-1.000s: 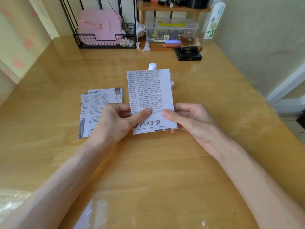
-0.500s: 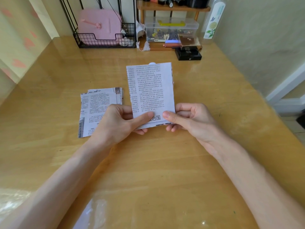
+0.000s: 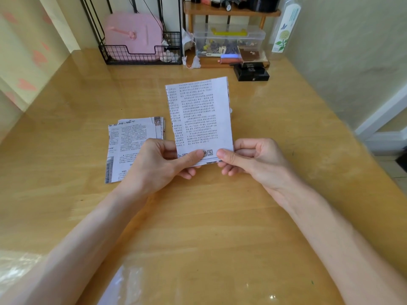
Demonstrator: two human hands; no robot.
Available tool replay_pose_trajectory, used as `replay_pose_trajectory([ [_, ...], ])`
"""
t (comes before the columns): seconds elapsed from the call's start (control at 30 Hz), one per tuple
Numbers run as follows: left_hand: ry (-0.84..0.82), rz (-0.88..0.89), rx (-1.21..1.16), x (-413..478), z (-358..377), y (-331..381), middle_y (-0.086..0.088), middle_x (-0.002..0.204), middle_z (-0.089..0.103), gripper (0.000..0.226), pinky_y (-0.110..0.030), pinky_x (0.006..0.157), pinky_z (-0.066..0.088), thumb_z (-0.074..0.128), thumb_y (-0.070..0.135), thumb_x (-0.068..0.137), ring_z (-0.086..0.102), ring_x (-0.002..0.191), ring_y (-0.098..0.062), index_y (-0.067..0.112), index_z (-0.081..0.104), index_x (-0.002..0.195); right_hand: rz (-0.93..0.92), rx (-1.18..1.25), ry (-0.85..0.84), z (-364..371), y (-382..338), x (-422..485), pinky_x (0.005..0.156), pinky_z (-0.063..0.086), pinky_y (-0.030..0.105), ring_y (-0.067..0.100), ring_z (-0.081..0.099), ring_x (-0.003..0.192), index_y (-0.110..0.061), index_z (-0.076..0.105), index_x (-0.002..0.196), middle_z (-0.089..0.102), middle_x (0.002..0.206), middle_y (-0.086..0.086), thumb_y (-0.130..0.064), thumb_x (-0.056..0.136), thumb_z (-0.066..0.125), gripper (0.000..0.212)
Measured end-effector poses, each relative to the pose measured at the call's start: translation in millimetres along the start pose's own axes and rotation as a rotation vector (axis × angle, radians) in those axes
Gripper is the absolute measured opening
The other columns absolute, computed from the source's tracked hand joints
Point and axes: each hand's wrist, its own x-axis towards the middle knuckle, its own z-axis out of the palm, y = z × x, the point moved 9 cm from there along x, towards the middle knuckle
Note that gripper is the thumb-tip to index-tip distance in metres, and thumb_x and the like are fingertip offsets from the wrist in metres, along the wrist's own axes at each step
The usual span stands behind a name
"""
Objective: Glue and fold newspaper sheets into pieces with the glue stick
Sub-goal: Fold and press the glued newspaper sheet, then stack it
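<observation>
A folded newspaper piece (image 3: 199,115) is held upright and slightly tilted above the middle of the wooden table (image 3: 220,216). My left hand (image 3: 158,164) pinches its lower left corner, thumb on the front. My right hand (image 3: 248,159) pinches the lower right corner the same way. A stack of folded newspaper pieces (image 3: 130,144) lies flat on the table to the left, partly under my left hand. The glue stick is hidden behind the raised piece; only a small white bit (image 3: 230,110) shows at its right edge.
At the table's far edge stand a black wire rack (image 3: 141,56) with a pink item, a wooden shelf (image 3: 231,12) over a clear plastic box (image 3: 229,40), and a black box (image 3: 251,72). A bottle (image 3: 284,29) stands by the right wall.
Both hands have lifted the newspaper piece off the table and raised it upright; it now hides the white glue stick top that showed behind it a second ago.
</observation>
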Motion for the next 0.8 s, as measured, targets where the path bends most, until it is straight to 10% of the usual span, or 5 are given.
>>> replay_pose_trajectory([
  [0.8,-0.012,0.017,-0.009,0,0,-1,-0.011,0.091,0.080,0.020,-0.025,0.068,0.063,0.081,0.020,0.085,0.071,0.066,-0.015,0.009,0.082,0.101,0.016,0.012,0.085,-6,-7,-3,0.072,0.054,0.026,0.023,0.076,0.083,-0.003,0.076,0.106,0.081,0.095,0.012,-0.022,0.099,0.072,0.020],
])
